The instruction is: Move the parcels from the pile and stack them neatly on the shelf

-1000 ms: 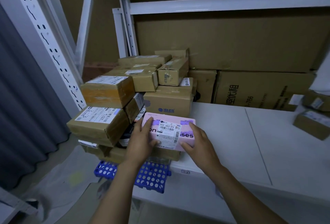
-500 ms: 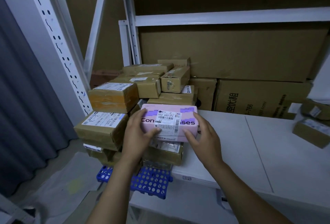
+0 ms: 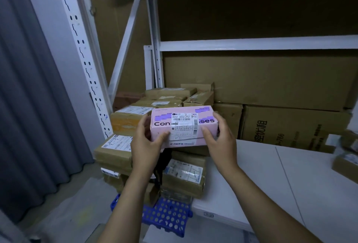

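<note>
A pink parcel [image 3: 182,124] with a white shipping label is held up in the air above the pile. My left hand [image 3: 147,142] grips its left end, thumb across the front. My right hand [image 3: 219,138] grips its right end the same way. Below and behind it lies the pile of brown cardboard parcels [image 3: 120,149], stacked on a blue plastic pallet [image 3: 166,215]. The white shelf board [image 3: 280,182] stretches to the right of the pile. Above it runs a white shelf beam [image 3: 251,44].
Large cardboard boxes [image 3: 286,124] stand along the back of the shelf. Small brown parcels [image 3: 346,163] lie at the shelf's right edge. A white perforated upright [image 3: 83,55] and a grey curtain [image 3: 34,107] close off the left side.
Both hands have lifted the pink parcel up off the pile and tilted its front face toward me. The view has risen with it.
</note>
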